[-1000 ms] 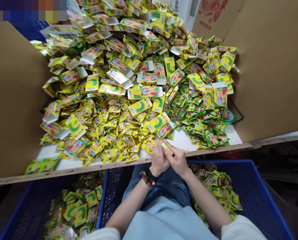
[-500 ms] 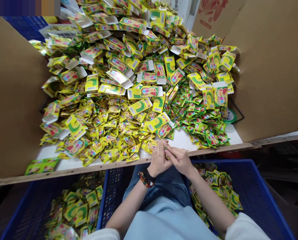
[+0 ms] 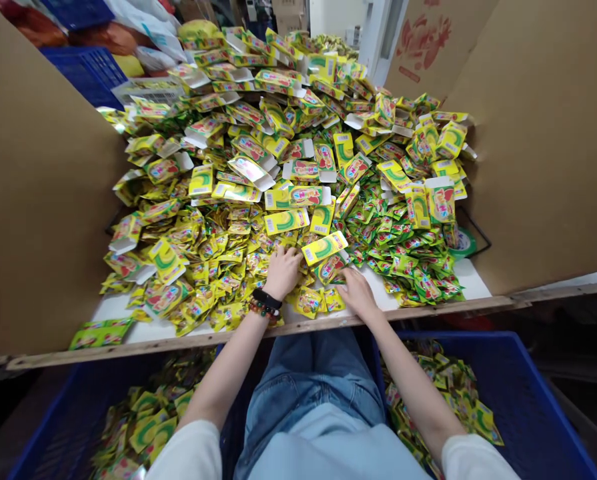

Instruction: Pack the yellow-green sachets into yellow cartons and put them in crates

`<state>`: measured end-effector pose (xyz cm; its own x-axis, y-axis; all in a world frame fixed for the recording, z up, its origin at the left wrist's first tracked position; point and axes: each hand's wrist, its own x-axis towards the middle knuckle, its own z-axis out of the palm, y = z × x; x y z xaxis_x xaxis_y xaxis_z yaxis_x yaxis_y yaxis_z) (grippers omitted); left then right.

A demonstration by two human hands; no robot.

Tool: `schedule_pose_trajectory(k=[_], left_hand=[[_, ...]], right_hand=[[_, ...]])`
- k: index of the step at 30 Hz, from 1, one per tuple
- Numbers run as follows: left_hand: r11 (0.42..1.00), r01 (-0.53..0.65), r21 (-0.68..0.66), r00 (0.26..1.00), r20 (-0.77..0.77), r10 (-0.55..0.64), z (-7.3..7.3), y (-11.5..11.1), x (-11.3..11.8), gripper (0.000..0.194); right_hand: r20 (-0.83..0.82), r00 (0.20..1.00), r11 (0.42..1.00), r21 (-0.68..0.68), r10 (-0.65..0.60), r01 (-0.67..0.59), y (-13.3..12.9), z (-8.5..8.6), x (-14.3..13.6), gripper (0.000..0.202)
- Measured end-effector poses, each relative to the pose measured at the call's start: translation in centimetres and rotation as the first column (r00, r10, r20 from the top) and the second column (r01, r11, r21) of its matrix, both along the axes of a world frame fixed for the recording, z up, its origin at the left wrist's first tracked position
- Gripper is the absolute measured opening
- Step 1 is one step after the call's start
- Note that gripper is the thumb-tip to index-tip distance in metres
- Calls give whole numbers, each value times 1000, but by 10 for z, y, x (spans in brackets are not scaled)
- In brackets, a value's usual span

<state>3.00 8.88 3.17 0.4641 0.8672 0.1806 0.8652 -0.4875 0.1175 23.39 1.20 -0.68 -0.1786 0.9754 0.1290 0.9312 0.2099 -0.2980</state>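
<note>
My left hand [image 3: 284, 272] reaches into the heap of small yellow sachets [image 3: 228, 267], its fingers bent and apart on the sachets; the fingertips are partly hidden. A yellow carton [image 3: 324, 248] lies just right of it, on top of another carton with a red fruit print [image 3: 331, 267]. Beside that lower carton's right end is my right hand [image 3: 357, 293], fingers loosely bent and apart, with nothing visible held. Between my hands, loose yellow sachets [image 3: 308, 301] lie on the white tabletop. Green sachets [image 3: 398, 263] are heaped beyond my right hand.
Many open-flapped cartons [image 3: 278, 83] pile high at the back. Cardboard walls [image 3: 543, 153] flank the table. A green tape roll [image 3: 462, 243] sits at right, a flat green packet strip [image 3: 101, 332] at front left. Blue crates [image 3: 523, 400] with filled cartons stand below the table edge.
My hands were together at the table's front edge and are now apart. The left has moved forward and left onto the yellow sachets, the right forward beside the cartons. The view has shifted slightly.
</note>
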Motion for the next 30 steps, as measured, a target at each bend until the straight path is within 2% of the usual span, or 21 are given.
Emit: schedule_pose_trajectory(k=[2,5,7,9,10,12,14,17,20,24,27,30], left_hand=[[999,41,-5,999,6,-41,4,3,-5,13],[999,12,39,978,208,-20,9,-4,-15,16],[995,-97,27,910,408,77,12,-14,-18,21],[982,-176,-71,810,556,185,14,-28,-17,24],[974,-180,-140,770,596,228,15,-35,-14,25],[953,-161,-258,719,630,292,14,-48,-8,24],[931,-169,-324,693,633,346,10,-59,-2,28],[917,-199,-346,666,638,386,-1,-68,4,36],[920,-159,-358,622,687,376,-13,-74,6,33],[898,-60,-435,567,725,389,-23,-81,6,35],[868,-17,-496,528,733,429,-26,-84,7,38],[841,59,-538,485,752,447,-24,-87,13,40]], right_hand=[[35,999,1000,2,22,-22,7,1,-3,22],[102,991,996,-8,86,-86,4,6,4,16],[137,983,993,-22,121,-119,1,9,9,21],[164,976,990,-39,141,-137,-1,12,12,22],[174,973,988,-48,150,-144,-1,13,12,20],[187,967,984,-70,175,-165,0,15,12,12],[193,959,976,-95,209,-193,0,17,12,13],[178,947,961,-117,269,-251,-3,22,16,26],[130,946,952,-114,298,-284,-6,23,20,31],[35,976,974,-87,213,-210,-10,15,21,21],[-83,993,995,-42,82,-85,-11,7,21,24],[-250,966,998,-3,-64,65,-12,2,18,29]])
